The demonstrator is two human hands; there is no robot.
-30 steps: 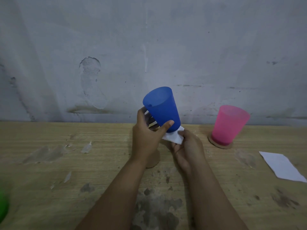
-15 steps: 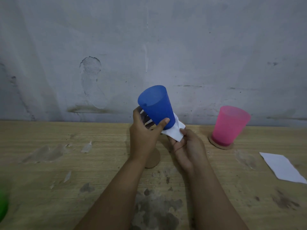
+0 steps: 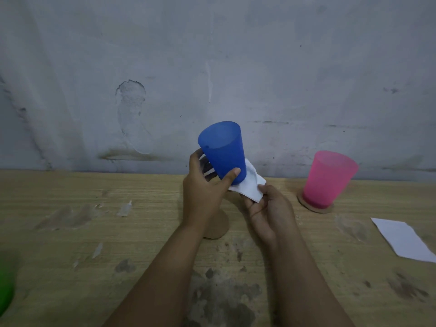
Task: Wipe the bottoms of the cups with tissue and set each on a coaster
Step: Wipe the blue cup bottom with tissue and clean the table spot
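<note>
My left hand (image 3: 203, 194) grips a blue plastic cup (image 3: 223, 152), held above the table and tilted with its mouth toward the upper left. My right hand (image 3: 269, 213) presses a folded white tissue (image 3: 250, 187) against the cup's bottom. Under my left wrist lies a round brown coaster (image 3: 219, 226), partly hidden by the arm. A pink cup (image 3: 328, 178) stands upright on another coaster (image 3: 315, 207) to the right.
A second white tissue (image 3: 403, 239) lies flat near the right edge of the wooden table (image 3: 94, 232). A green object (image 3: 6, 289) shows at the far left edge. A grey wall (image 3: 212, 67) rises right behind the table.
The blue cup has tilted a little further left and risen slightly. The tissue has shifted around the cup's bottom under my right hand's fingers.
</note>
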